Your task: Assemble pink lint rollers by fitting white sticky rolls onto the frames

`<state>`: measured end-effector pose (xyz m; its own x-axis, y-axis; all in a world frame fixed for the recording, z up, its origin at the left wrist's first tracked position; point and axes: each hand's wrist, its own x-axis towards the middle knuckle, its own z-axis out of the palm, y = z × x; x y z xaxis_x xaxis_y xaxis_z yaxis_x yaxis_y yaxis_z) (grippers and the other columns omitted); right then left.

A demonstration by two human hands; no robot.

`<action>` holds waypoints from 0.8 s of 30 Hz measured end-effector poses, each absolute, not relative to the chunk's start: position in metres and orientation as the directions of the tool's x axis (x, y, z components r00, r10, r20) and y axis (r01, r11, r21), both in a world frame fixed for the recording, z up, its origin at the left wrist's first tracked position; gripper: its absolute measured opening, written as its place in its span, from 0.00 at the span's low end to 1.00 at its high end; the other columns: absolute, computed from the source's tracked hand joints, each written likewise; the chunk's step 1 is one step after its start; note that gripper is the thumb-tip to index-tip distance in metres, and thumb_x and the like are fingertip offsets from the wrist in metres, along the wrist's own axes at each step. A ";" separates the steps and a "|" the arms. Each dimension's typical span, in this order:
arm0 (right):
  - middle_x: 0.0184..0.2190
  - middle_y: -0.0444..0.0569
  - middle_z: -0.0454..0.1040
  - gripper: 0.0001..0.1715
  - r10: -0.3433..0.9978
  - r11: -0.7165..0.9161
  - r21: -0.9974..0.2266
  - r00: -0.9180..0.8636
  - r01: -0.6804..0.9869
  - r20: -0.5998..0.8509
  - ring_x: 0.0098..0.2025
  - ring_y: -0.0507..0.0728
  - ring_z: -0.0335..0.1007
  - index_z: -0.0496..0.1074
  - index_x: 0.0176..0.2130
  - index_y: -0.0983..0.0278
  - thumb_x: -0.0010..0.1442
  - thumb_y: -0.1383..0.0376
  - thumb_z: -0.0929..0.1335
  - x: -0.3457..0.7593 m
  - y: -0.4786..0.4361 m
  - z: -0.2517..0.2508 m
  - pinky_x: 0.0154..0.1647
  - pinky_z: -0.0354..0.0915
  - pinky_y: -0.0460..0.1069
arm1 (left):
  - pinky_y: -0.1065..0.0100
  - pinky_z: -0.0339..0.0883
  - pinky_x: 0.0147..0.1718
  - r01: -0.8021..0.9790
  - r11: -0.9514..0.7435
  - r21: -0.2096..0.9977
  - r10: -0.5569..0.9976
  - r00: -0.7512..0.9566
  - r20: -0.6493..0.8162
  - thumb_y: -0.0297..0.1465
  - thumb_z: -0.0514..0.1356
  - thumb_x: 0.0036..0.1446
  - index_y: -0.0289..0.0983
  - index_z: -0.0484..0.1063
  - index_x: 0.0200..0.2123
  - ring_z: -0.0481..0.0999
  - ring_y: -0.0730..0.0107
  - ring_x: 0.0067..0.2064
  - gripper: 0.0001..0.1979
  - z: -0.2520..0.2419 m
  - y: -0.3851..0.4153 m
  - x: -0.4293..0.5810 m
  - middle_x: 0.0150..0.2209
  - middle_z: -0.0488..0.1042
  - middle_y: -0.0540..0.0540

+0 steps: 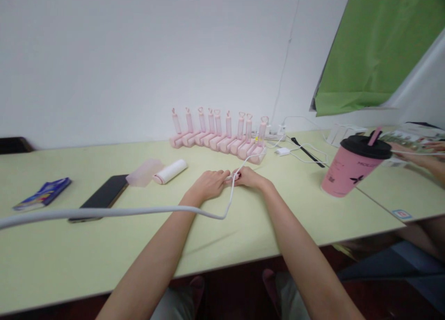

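Note:
On the table in front of me, my left hand (pixel 212 183) and my right hand (pixel 249 177) meet with fingers curled. Both close on a small pale pink, partly see-through piece (pixel 228 180), mostly hidden by the fingers. A white cable (pixel 227 208) passes in front of the hands, close to the camera. Just beyond them stands a row of several pink see-through tubes (pixel 228 126) with loop-shaped tops, some like hearts. Beside these tubes' feet lie pink rounded blocks (pixel 215 143), lined up along the wall.
Left of my hands lie a white roll (pixel 171 171), a translucent pink box (pixel 144 172), a dark phone (pixel 104 193) and a blue packet (pixel 44 194). To the right stand a pink lidded cup (pixel 347 169), a white charger (pixel 283 151) and a black strip (pixel 308 152). Another person's hand (pixel 405 156) is far right.

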<state>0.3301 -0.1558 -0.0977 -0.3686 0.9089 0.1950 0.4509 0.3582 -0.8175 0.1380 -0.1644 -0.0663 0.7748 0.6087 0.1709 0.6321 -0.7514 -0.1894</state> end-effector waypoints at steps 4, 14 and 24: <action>0.18 0.43 0.69 0.12 0.899 0.433 -0.548 -0.299 0.716 0.319 0.22 0.47 0.58 0.72 0.22 0.70 0.49 0.62 0.69 0.324 -0.162 -0.091 0.24 0.54 0.43 | 0.66 0.62 0.35 0.663 -0.729 -0.169 0.633 0.747 0.202 0.38 0.40 0.63 0.37 0.61 0.45 0.74 0.63 0.38 0.16 -0.065 -0.166 0.140 0.39 0.73 0.41; 0.36 0.61 0.75 0.23 0.927 0.272 -0.055 -0.246 0.961 0.283 0.38 0.58 0.70 0.75 0.36 0.70 0.61 0.57 0.59 0.314 -0.176 -0.083 0.37 0.60 0.47 | 0.67 0.62 0.33 0.654 -0.729 -0.200 0.635 0.756 0.159 0.38 0.39 0.63 0.36 0.61 0.44 0.75 0.62 0.36 0.17 -0.060 -0.172 0.143 0.37 0.74 0.40; 0.37 0.62 0.74 0.24 0.935 0.274 0.038 -0.276 0.961 0.223 0.40 0.62 0.70 0.73 0.40 0.70 0.62 0.58 0.57 0.317 -0.175 -0.092 0.39 0.61 0.51 | 0.66 0.63 0.32 0.673 -0.712 -0.202 0.669 0.737 0.096 0.44 0.35 0.62 0.33 0.62 0.42 0.75 0.62 0.33 0.24 -0.067 -0.173 0.154 0.31 0.74 0.39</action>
